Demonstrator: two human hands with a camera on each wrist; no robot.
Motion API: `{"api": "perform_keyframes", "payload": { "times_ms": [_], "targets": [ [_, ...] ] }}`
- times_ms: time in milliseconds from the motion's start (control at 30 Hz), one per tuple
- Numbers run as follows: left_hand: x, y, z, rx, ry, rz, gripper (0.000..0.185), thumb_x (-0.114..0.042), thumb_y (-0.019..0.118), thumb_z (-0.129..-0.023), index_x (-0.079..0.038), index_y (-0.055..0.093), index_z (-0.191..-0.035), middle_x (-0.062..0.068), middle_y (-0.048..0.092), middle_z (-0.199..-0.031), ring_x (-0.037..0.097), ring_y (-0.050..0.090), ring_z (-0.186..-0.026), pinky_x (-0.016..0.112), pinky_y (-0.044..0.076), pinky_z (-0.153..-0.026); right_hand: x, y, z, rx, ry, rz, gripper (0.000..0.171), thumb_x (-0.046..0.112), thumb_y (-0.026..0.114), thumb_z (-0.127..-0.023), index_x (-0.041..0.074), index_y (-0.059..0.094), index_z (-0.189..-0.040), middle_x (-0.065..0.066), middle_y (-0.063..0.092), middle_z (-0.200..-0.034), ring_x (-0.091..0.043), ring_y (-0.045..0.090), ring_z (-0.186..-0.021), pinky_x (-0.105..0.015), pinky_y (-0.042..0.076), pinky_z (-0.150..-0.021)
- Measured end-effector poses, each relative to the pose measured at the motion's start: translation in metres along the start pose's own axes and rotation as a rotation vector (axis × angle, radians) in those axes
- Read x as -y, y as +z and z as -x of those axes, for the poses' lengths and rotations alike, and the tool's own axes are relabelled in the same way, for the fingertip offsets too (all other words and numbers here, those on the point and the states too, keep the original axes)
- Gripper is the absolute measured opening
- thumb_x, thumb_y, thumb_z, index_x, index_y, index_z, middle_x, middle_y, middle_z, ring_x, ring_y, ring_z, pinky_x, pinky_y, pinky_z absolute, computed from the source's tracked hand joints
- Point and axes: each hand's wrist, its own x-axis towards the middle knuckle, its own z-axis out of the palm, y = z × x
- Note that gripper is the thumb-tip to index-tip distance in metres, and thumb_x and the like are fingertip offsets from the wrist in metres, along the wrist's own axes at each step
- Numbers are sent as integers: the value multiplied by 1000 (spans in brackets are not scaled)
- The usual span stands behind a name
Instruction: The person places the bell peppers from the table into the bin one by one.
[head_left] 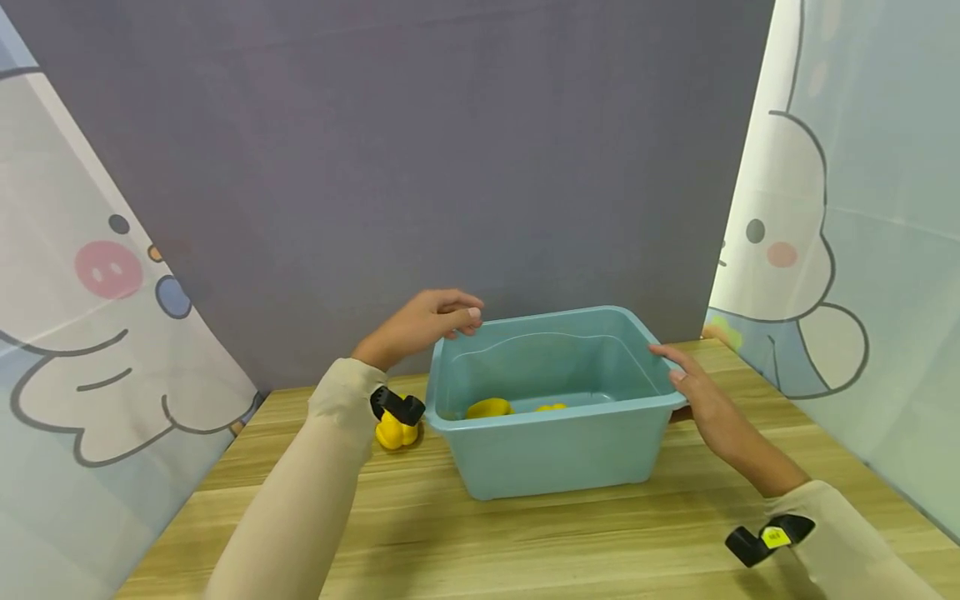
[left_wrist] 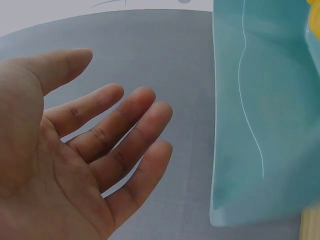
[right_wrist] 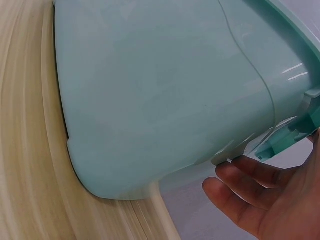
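A light blue-green plastic bin sits on the wooden table. My left hand hovers by its back left corner, fingers spread and loosely bent, holding nothing; the left wrist view shows its bare palm apart from the bin wall. My right hand grips the bin's right rim, thumb at the top edge. In the right wrist view, its fingers reach under the rim against the outer wall. Inside the bin lie a yellow rounded thing and another yellow piece, mostly hidden by the front wall.
A lobed yellow thing lies on the table left of the bin, partly covered by the left wrist's black strap mount. Behind the table hangs a grey cloth. Cartoon-printed curtains flank both sides.
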Motion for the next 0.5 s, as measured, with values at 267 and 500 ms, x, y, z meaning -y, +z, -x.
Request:
{"api": "perform_keyframes", "payload": {
  "times_ms": [267,500],
  "targets": [
    [8,-3,11,-19,-2,56,36,-35,60,-102,-15,62,-132,3,69,-117,22,64,-110,51,48,-98,0,0,0,4,15,-7,51,28,24,-110,4,24,-155,-27,24,-153,-7,54,-103,-36,55,-68],
    [13,-5,20,-45,-23,72,36,-35,60,-102,-16,62,-132,3,69,-119,26,63,-112,51,49,-97,-1,0,-1,2,14,-9,51,29,24,-110,5,24,-155,-25,22,-155,-7,53,-104,-37,54,-68]
  ]
}}
